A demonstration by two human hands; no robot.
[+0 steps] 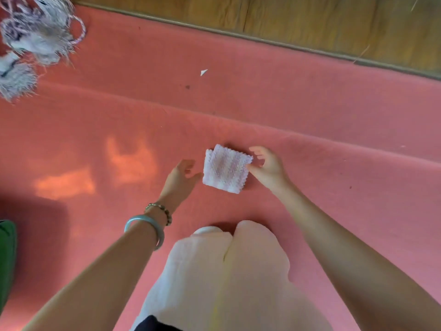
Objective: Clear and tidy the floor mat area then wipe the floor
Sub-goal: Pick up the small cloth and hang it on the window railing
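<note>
A small folded white-and-pink cloth [225, 172] lies on the pink floor mat [310, 111], in front of my knees. My right hand [265, 167] is at the cloth's right edge, thumb touching the edge, fingers loosely curled above it. My left hand [182, 174] hovers just left of the cloth with fingers relaxed and spread, holding nothing. Whether the left thumb touches the cloth is unclear.
A tangle of whitish-purple yarn and fringe [35, 39] sits at the mat's far left corner. A small white paper scrap [203, 72] lies on the mat farther out. Wooden floor [310, 17] borders the mat at the top. A green object [7, 259] shows at the left edge.
</note>
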